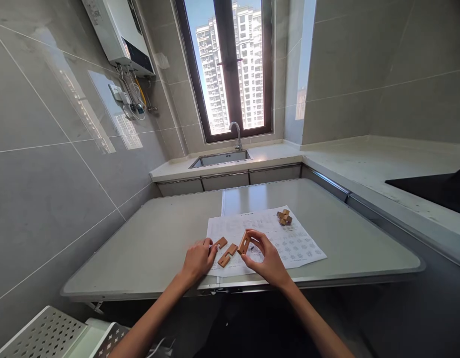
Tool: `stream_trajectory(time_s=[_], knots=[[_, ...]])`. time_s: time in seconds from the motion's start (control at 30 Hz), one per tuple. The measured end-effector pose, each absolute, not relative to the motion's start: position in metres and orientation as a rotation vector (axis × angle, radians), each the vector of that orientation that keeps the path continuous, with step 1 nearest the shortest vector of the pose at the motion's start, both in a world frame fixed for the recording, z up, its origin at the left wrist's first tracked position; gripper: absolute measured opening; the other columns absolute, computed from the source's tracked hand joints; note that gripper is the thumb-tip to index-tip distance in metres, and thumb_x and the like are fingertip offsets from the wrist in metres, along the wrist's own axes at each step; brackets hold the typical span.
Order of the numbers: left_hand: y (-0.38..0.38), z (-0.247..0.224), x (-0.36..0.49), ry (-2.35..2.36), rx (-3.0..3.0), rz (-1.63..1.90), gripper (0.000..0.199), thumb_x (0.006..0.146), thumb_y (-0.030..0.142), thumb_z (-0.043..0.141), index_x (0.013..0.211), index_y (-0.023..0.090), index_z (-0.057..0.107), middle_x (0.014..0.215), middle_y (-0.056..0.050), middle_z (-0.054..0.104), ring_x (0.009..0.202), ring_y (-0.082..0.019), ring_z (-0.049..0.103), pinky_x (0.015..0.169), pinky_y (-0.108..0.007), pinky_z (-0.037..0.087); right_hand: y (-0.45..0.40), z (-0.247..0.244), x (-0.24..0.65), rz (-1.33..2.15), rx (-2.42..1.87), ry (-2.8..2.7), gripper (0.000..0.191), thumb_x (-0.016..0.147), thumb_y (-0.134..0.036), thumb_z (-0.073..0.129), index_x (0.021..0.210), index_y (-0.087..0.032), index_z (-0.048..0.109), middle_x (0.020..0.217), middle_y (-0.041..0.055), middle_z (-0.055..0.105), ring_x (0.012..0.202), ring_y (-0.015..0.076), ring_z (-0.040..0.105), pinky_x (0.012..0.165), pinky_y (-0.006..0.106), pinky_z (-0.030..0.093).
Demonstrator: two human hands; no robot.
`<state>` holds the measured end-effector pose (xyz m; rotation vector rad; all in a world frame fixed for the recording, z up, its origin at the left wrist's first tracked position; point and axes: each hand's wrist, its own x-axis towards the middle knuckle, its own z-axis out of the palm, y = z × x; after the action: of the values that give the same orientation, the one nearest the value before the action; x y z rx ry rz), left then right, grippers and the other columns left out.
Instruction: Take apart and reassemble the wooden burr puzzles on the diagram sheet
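In the head view, my right hand [268, 259] pinches a slotted wooden puzzle piece [244, 243] between thumb and fingers, tilted up just above the printed sheet. My left hand [199, 259] rests low at the sheet's left edge, its curled fingers closed on the near end of a notched wooden puzzle piece [222, 242]. Between the hands, a second notched wooden piece [227, 255] lies flat on the paper. An assembled wooden burr puzzle [284, 217] sits at the sheet's far right corner. The left fingertips are partly hidden.
The white printed sheet [304, 246] shows rows of small diagrams and lies on a grey folding table [148, 248]. Beyond the table is a counter with a sink [220, 158] and tap [236, 134]. A perforated white basket [43, 335] stands at lower left.
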<state>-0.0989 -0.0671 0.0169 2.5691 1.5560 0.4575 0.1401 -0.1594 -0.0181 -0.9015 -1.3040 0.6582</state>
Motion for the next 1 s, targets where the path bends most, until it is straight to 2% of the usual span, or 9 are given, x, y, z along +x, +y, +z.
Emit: stream_trajectory(time_s=[0.1, 0.27, 0.4, 0.5, 0.6, 0.73, 0.83, 1.0], knots=[[-0.072, 0.019, -0.093, 1.494, 2.667, 0.497, 0.029, 0.104, 0.037, 0.048, 0.104, 0.016, 0.068, 0.112, -0.017, 0.069, 0.108, -0.033, 0.061, 0.095, -0.045, 0.042, -0.159, -0.018, 0.14, 0.655, -0.899, -1.303, 0.057, 0.082, -0.024, 0.079, 0.134, -0.027, 0.057, 0.15, 0.0098, 0.059, 0.136, 0.0311, 0.063, 0.119, 0.052, 0.051], [-0.085, 0.02, -0.082, 1.322, 2.694, 0.482, 0.03, 0.096, 0.047, 0.063, 0.083, 0.02, 0.065, 0.095, -0.011, 0.068, 0.101, -0.032, 0.059, 0.098, -0.048, 0.041, -0.16, -0.017, 0.137, 0.642, -0.884, -1.305, 0.057, 0.081, -0.023, 0.079, 0.134, -0.026, 0.057, 0.149, 0.0107, 0.059, 0.135, 0.0311, 0.063, 0.119, 0.052, 0.052], [-0.087, 0.018, -0.075, 1.232, 2.584, 0.517, 0.027, 0.089, 0.043, 0.071, 0.076, 0.021, 0.061, 0.091, -0.011, 0.067, 0.101, -0.034, 0.057, 0.098, -0.048, 0.039, -0.162, -0.016, 0.136, 0.613, -0.885, -1.333, 0.058, 0.081, -0.021, 0.078, 0.135, -0.026, 0.057, 0.15, 0.0108, 0.059, 0.135, 0.0306, 0.062, 0.119, 0.052, 0.051], [-0.086, 0.02, -0.074, 1.162, 2.425, 0.548, 0.029, 0.094, 0.044, 0.064, 0.076, 0.022, 0.06, 0.087, -0.009, 0.066, 0.093, -0.03, 0.057, 0.092, -0.043, 0.039, -0.165, -0.016, 0.137, 0.585, -0.886, -1.355, 0.059, 0.08, -0.018, 0.078, 0.135, -0.027, 0.056, 0.15, 0.0109, 0.058, 0.136, 0.0312, 0.061, 0.119, 0.053, 0.05], [-0.088, 0.027, -0.075, 1.071, 2.209, 0.56, 0.039, 0.101, 0.054, 0.052, 0.082, 0.021, 0.061, 0.08, -0.005, 0.062, 0.078, -0.023, 0.055, 0.078, -0.035, 0.04, -0.168, -0.014, 0.14, 0.555, -0.887, -1.371, 0.061, 0.08, -0.017, 0.078, 0.136, -0.028, 0.056, 0.152, 0.011, 0.056, 0.139, 0.032, 0.059, 0.12, 0.054, 0.05], [-0.094, 0.042, -0.079, 0.945, 1.884, 0.543, 0.054, 0.101, 0.07, 0.042, 0.095, 0.019, 0.059, 0.068, 0.004, 0.042, 0.061, -0.014, 0.038, 0.061, -0.028, 0.032, -0.169, -0.008, 0.139, 0.535, -0.85, -1.364, 0.062, 0.08, -0.017, 0.078, 0.137, -0.028, 0.055, 0.153, 0.0111, 0.054, 0.142, 0.0325, 0.056, 0.121, 0.054, 0.048], [-0.098, 0.052, -0.081, 0.878, 1.678, 0.51, 0.057, 0.099, 0.073, 0.047, 0.101, 0.018, 0.058, 0.068, 0.008, 0.026, 0.057, -0.011, 0.023, 0.055, -0.026, 0.023, -0.171, -0.001, 0.136, 0.587, -0.801, -1.345, 0.062, 0.082, -0.018, 0.078, 0.138, -0.03, 0.055, 0.155, 0.0104, 0.053, 0.143, 0.0324, 0.056, 0.123, 0.055, 0.046], [-0.1, 0.054, -0.083, 0.803, 1.453, 0.486, 0.054, 0.091, 0.07, 0.066, 0.095, 0.018, 0.055, 0.071, 0.009, 0.022, 0.058, -0.008, 0.014, 0.053, -0.025, 0.014, -0.177, 0.006, 0.132, 0.722, -0.708, -1.335, 0.061, 0.083, -0.018, 0.078, 0.138, -0.031, 0.054, 0.157, 0.0086, 0.053, 0.147, 0.0314, 0.053, 0.126, 0.055, 0.042]])
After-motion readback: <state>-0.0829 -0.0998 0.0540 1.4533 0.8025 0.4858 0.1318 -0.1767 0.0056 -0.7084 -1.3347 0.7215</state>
